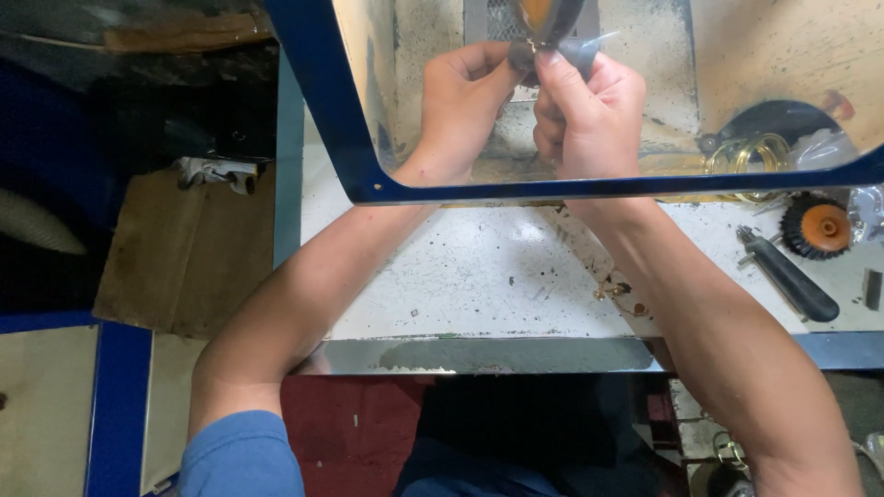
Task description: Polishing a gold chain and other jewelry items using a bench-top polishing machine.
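1. One blue-framed clear shield [589,188] spans the white counter [479,276]; both hands work behind it.
2. Left hand [460,97] and right hand [589,110] meet at the far centre, fingertips pinching a small dark piece [539,51] under an orange wheel [543,14].
3. Right of them lie a black-handled tool [792,276] and an orange-hubbed brush wheel [818,225].

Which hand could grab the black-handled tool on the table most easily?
Probably the right hand. The black-handled tool lies on the white table just beside the right forearm, while the left hand is on the far side. Both hands are busy pinching a small piece behind the clear shield.
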